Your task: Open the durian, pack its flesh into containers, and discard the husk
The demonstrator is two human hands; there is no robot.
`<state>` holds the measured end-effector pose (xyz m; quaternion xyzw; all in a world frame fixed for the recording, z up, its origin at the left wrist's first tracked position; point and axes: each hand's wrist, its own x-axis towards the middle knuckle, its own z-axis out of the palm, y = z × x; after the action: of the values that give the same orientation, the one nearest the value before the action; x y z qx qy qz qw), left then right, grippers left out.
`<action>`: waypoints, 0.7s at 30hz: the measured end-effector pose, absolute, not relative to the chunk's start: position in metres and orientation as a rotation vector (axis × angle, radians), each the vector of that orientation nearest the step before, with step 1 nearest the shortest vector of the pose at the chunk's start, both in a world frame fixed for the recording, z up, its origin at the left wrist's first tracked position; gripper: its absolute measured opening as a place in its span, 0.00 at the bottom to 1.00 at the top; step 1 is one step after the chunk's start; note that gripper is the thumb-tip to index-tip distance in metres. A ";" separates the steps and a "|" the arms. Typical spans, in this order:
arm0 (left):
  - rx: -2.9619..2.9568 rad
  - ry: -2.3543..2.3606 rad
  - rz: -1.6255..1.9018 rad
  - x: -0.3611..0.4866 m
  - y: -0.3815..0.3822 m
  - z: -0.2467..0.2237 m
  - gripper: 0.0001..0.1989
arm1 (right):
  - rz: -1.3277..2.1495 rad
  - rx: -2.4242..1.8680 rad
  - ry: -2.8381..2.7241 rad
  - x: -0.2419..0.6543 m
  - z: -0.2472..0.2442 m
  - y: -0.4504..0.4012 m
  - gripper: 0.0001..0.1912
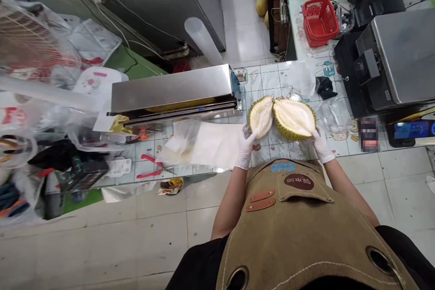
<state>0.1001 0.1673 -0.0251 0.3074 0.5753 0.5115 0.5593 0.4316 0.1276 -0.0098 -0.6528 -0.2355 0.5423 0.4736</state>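
A durian lies split open on the counter, its pale inner sides facing up. The smaller left piece of durian (262,118) and the larger right piece of durian (295,120) meet at their upper ends. My left hand (245,148), in a thin white glove, grips the lower left edge of the smaller piece, thumb on top. In a matching glove, my right hand (321,146) holds the lower right end of the larger piece; its fingers are partly hidden by the spiky husk.
White sheets (217,142) and red-handled pliers (152,167) lie left, below a long metal sealing machine (173,88). Clear plastic boxes (335,115), a phone (413,129) and a grey machine (404,54) stand right. A red basket (319,22) sits farther back.
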 end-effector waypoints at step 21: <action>0.801 1.765 1.300 0.100 0.147 0.021 0.35 | 0.581 -2.498 -1.095 0.597 0.015 0.166 0.13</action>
<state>0.1005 0.1472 0.0206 0.3157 0.6953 0.5123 0.3929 0.5967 0.1664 0.0145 -0.8819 -0.3866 0.2050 0.1756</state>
